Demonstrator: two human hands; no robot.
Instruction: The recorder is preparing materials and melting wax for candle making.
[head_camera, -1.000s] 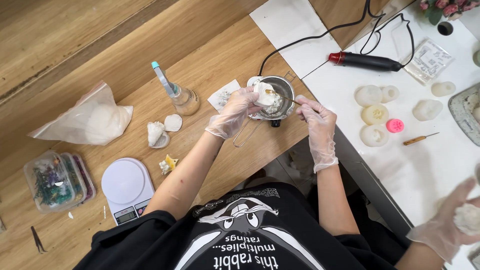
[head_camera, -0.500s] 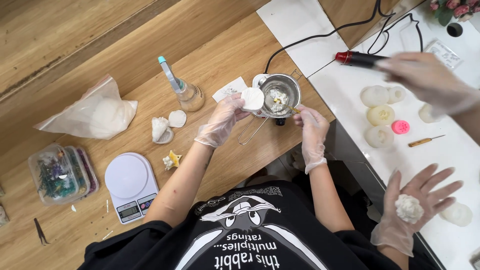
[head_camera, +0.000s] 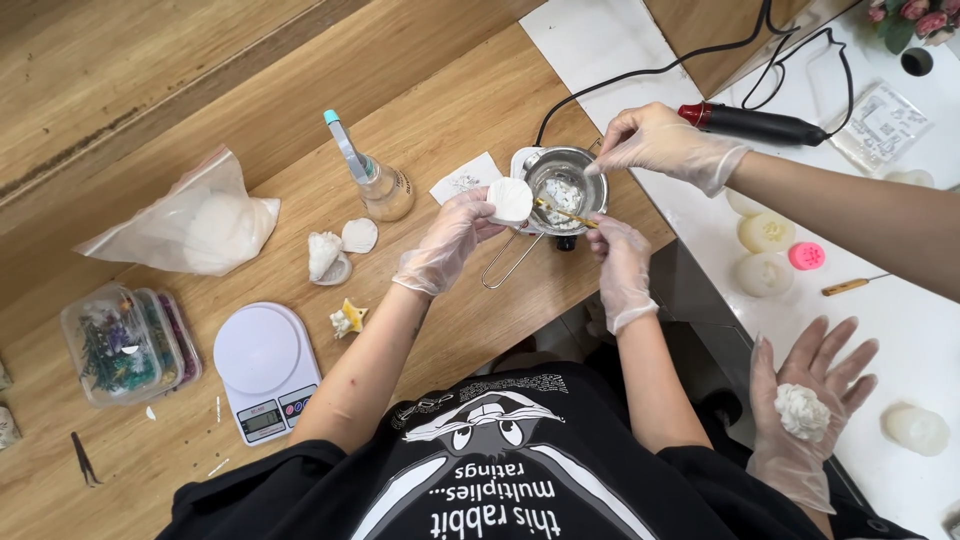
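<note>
Now right hand (head_camera: 618, 252) pinches a stick (head_camera: 566, 212) pointing leftward into the pot (head_camera: 566, 187); left hand (head_camera: 447, 243) grips a white shell (head_camera: 509, 201).

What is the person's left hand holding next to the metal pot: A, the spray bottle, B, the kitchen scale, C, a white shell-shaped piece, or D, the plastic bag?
C: the left hand pinches a white shell-shaped piece beside the metal pot, while the right hand holds a thin stick into the pot.

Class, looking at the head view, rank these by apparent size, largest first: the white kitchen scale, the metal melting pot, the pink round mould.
1. white kitchen scale
2. metal melting pot
3. pink round mould
</note>
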